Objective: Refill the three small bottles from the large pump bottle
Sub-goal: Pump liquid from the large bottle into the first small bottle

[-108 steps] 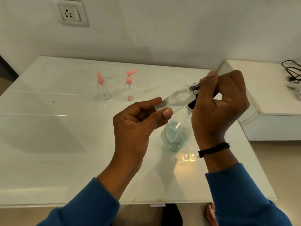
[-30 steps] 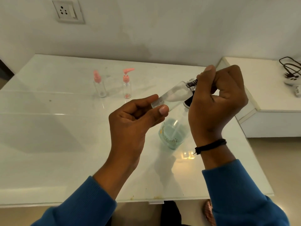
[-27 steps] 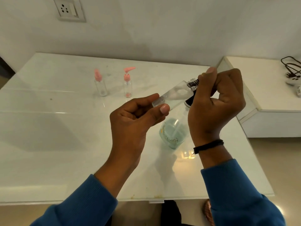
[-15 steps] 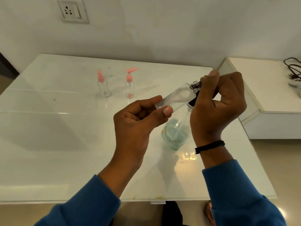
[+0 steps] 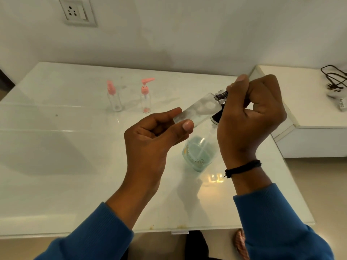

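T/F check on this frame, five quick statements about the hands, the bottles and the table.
1. The left hand holds the base of a small clear bottle. True.
2. That bottle stands upright on the table. False: it is held tilted in the air, neck toward the right hand.
3. The right hand's grip is at the bottle's neck. True.
4. Three pink-topped bottles stand at the back. False: two, a spray bottle and a pump bottle.
5. The large bottle lies on its side. False: it stands below the hands.
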Available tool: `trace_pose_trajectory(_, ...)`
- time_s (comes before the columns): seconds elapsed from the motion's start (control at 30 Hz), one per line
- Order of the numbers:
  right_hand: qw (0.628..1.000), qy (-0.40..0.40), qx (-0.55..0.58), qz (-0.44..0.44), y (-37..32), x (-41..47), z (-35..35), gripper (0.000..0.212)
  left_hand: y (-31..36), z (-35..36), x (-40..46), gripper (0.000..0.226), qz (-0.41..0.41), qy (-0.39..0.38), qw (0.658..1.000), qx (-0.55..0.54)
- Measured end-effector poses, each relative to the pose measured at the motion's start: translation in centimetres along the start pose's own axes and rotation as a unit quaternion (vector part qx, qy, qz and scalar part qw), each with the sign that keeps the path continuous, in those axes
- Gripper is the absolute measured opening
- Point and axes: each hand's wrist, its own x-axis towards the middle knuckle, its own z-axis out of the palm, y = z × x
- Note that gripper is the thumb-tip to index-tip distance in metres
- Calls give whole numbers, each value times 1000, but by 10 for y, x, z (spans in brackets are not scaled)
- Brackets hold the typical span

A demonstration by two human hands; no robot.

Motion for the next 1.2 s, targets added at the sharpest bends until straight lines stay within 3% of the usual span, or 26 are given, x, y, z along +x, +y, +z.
trace_pose_trajectory(1.2, 1000, 0, 6, 3, 1, -2, 1, 41, -1, 0, -1, 48, -1, 0, 1000, 3)
